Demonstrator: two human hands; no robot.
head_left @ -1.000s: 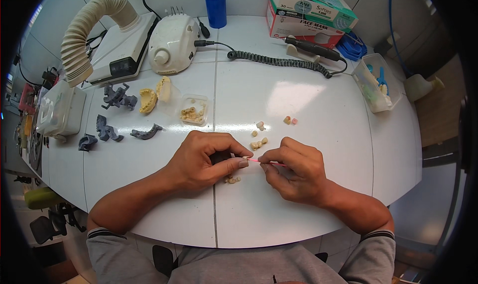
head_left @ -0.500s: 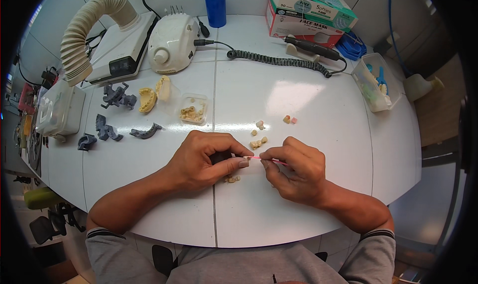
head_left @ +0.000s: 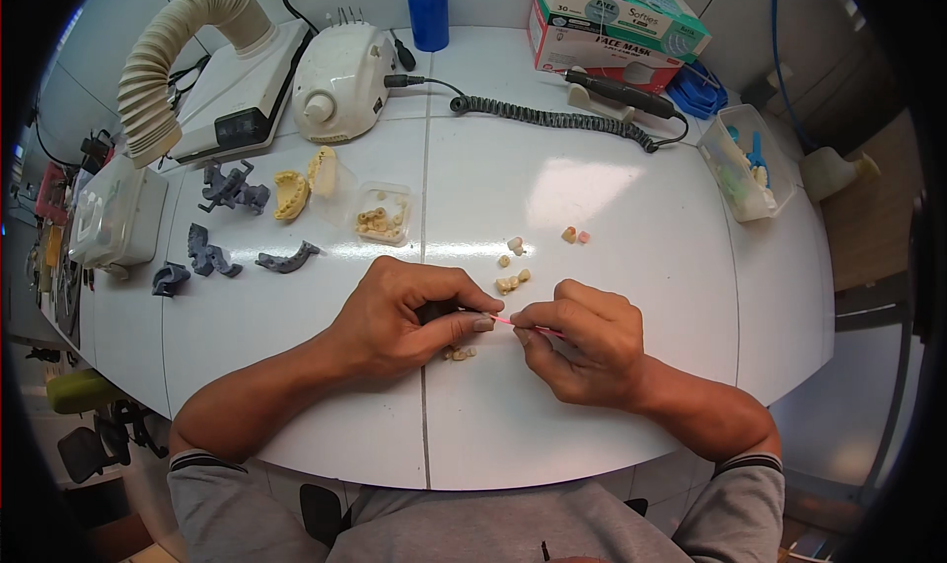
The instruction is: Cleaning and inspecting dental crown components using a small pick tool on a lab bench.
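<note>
Thumb and forefinger of my left hand (head_left: 404, 316) are pinched on a small tooth-coloured piece, almost wholly hidden by the fingertips. My right hand (head_left: 590, 341) grips a thin pink stick (head_left: 503, 320) like a pen, its tip at the left fingertips. Whether the tip touches the piece I cannot tell. Just beyond the hands lie a cream dental bridge (head_left: 513, 282), a single crown (head_left: 504, 261) and a whitish tooth piece (head_left: 516, 245). Farther right sit a yellowish-red piece (head_left: 569, 234) and a pink one (head_left: 584, 237). Several crowns (head_left: 459, 353) lie below my left thumb.
To the left are a clear box of crowns (head_left: 383, 213), yellow dental models (head_left: 292, 195) and grey printed models (head_left: 209, 252). A white control unit (head_left: 340, 84), suction hose (head_left: 148, 99), corded handpiece (head_left: 621, 94) and mask boxes (head_left: 612, 35) stand behind. A clear tub (head_left: 745, 163) sits right.
My right hand has shifted very slightly left and down, and the pink stick now slopes more steeply. My left hand stays nearly still, its pinch kept.
</note>
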